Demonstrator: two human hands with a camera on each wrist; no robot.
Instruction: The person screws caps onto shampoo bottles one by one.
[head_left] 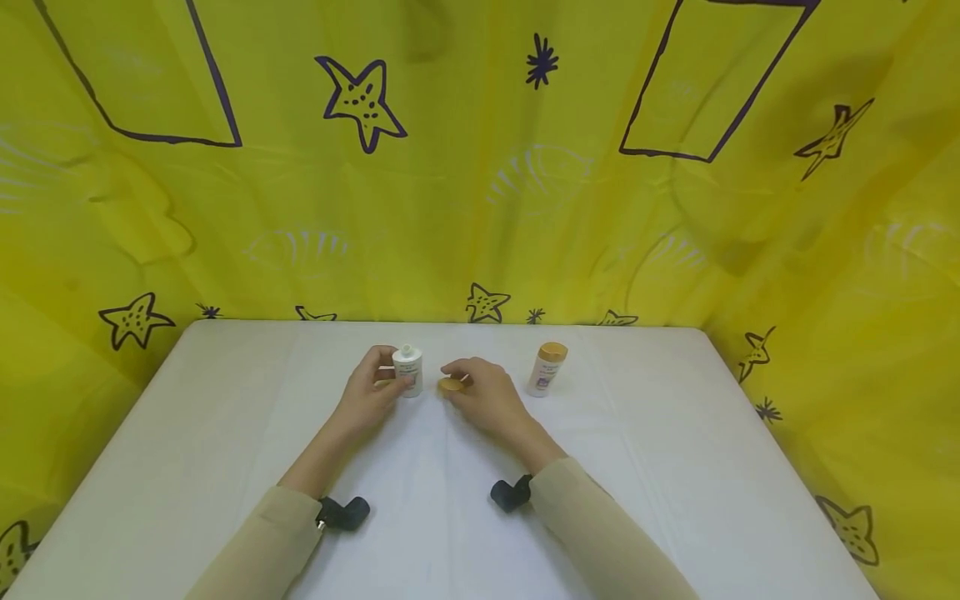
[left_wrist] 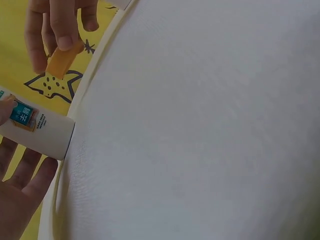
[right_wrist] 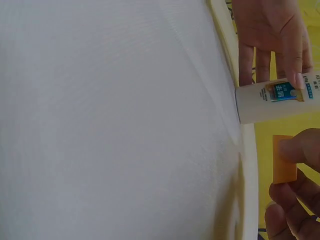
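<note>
My left hand (head_left: 371, 387) grips a small white bottle (head_left: 408, 375) from its left side, thumb across the label. The bottle stands upright with its narrow neck bare on top; a blue-green label patch shows in both wrist views. Just to its right, my right hand (head_left: 487, 396) pinches an orange-yellow cap (head_left: 452, 385) between thumb and fingers. In the right wrist view the cap (right_wrist: 284, 159) is apart from the bottle (right_wrist: 275, 100), and the right thumb lies over it.
A second white bottle (head_left: 546, 371), with its orange-yellow cap on, stands to the right of my right hand. The white cloth-covered table (head_left: 450, 533) ends at a far edge before a yellow curtain (head_left: 450, 208) with dark starfish drawings. Black wrist cameras (head_left: 347, 513) sit at both sleeves.
</note>
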